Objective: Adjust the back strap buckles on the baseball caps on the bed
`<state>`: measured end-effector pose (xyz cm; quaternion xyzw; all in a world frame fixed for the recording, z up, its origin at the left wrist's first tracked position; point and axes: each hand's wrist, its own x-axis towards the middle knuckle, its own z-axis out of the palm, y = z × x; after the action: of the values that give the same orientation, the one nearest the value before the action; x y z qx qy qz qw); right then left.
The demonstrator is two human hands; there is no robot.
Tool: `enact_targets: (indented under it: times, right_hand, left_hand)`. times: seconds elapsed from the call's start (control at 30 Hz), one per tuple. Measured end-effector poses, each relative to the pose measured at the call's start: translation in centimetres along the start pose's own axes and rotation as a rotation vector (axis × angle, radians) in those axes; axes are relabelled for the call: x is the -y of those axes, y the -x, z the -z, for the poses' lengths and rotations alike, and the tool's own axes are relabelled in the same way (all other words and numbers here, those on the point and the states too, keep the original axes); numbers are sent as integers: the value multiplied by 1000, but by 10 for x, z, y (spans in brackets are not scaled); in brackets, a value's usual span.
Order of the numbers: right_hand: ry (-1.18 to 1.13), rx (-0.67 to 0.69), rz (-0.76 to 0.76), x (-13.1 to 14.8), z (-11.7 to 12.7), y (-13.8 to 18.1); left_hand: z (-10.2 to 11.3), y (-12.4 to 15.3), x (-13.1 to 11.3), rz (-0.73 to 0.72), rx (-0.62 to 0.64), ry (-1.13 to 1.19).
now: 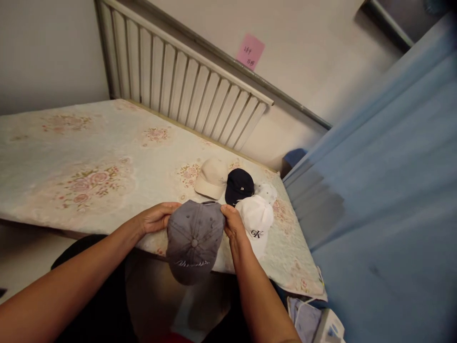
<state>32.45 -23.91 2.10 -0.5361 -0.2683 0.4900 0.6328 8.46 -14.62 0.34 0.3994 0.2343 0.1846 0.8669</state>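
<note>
A grey baseball cap (pixel 195 233) is held up in front of me at the bed's near edge, its brim pointing toward me and white script lettering on its front. My left hand (pixel 160 217) grips its left side, fingers partly hidden behind it. On the other side my right hand (pixel 233 220) pinches the cap's edge, thumb on top. Just beyond lie a beige cap (pixel 212 178) and a dark navy cap (pixel 239 185). To the right of my right hand rests a white cap (pixel 257 216) with black letters, and a second whitish cap (pixel 266 191) sits partly behind it.
The caps lie on a bed with a floral mattress (pixel 135 143). Behind it stands a white radiator (pixel 178 71) against the wall, with a pink note (pixel 250 51) above. A blue curtain (pixel 371 190) hangs at the right. A white box (pixel 329 327) is at the lower right.
</note>
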Motion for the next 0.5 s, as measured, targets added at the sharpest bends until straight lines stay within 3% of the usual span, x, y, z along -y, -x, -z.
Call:
enact_targets:
  times: [0.27,0.5]
  right_hand:
    - [97,-123,-11,2,11,-45]
    - [209,-222,43,12,26,-93]
  left_hand:
    - [7,-55,-11,-13,2,69]
    - [0,-110,-33,-29,-28,27]
